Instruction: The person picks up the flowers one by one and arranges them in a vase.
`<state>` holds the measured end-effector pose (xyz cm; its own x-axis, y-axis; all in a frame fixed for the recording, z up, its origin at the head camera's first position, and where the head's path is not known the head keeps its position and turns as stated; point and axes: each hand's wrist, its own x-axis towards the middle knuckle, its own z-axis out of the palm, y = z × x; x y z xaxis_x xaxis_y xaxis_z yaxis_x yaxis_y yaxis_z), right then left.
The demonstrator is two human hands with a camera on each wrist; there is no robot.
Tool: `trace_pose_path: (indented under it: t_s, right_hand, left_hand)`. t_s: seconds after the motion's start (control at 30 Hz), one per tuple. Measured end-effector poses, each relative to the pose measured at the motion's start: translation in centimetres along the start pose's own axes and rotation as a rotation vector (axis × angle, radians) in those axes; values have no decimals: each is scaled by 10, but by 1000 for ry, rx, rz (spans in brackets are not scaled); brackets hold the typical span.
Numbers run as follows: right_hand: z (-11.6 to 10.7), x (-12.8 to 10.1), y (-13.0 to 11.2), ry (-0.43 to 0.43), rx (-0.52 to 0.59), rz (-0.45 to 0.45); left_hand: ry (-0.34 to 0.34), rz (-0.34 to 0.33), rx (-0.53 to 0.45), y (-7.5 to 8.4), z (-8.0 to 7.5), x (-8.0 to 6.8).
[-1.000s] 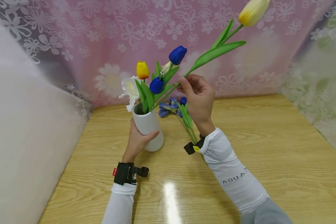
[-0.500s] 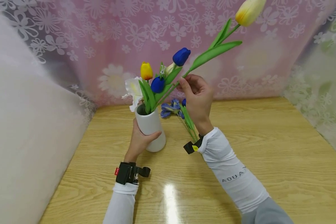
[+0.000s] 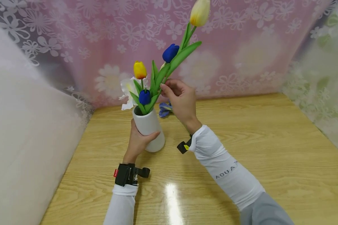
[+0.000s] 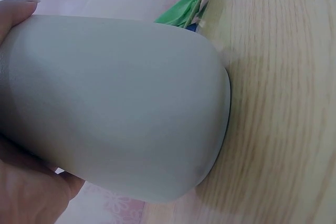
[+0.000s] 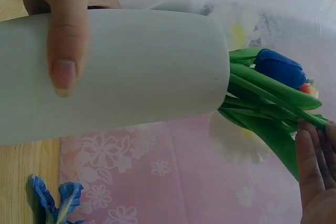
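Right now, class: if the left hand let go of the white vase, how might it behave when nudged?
The white vase is tall and narrow, with long stems leaning out above its mouth, so it would probably tip rather than slide. Its smooth, glossy wall looks slippery; the left hand wraps right around it. It also looks ceramic, so likely breakable if it fell on the table.

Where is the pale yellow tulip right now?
In the head view, the pale yellow tulip stands highest, top centre, its stem pinched by the right hand above the white vase.

"AQUA" — white right sleeve (image 3: 228,170)
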<state>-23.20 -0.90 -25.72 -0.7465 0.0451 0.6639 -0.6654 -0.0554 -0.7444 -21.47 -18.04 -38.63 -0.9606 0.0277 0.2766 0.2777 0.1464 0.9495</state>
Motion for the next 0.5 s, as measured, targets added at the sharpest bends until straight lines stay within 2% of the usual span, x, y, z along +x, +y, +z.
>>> trace_pose_path:
  t_s: [0.27, 0.43, 0.5]
  right_hand:
    - [5, -5, 7, -91, -37, 2]
    - [6, -10, 26, -150, -132, -20]
    - [7, -12, 32, -185, -209, -37]
  left_hand:
    - [10, -25, 13, -1, -1, 0]
    - [2, -3, 16, -1, -1, 0]
    - [0, 13, 14, 0, -2, 0]
